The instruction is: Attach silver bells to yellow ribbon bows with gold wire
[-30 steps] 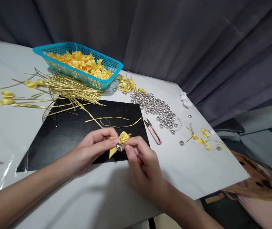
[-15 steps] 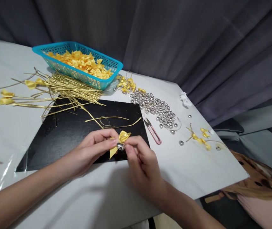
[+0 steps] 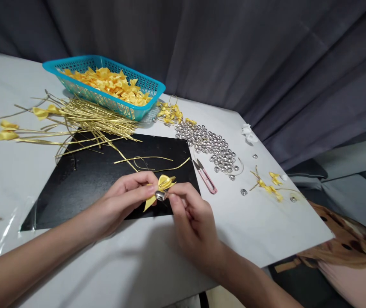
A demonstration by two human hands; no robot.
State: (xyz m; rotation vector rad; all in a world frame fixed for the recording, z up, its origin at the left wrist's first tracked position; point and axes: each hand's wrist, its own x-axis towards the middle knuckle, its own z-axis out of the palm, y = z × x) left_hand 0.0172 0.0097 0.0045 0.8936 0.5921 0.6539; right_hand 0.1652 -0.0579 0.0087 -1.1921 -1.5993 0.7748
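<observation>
A yellow ribbon bow (image 3: 164, 182) is pinched between the thumb and fingers of my left hand (image 3: 133, 191), over the front part of the black board. A shiny silver bead (image 3: 160, 195) sits against the bow's middle, and one ribbon tail points down to the left. My right hand (image 3: 191, 209) is closed in a pinch just right of the bead. What lies between its fingertips is too small to make out, perhaps a thin tie end. Gold twist ties (image 3: 144, 159) lie on the board (image 3: 90, 175) behind my hands.
A blue basket (image 3: 131, 112) of yellow bows stands at the back, with a heap of gold ties (image 3: 96, 117) before it. Silver beads (image 3: 207, 143) lie scattered to the right, near pink thread snips (image 3: 207, 179). Finished-looking bows (image 3: 268, 187) lie at the right.
The bow and bead have shifted slightly left and turned a little, with a small gap now between the bead and my right fingertips. Both hands keep their pinch.
</observation>
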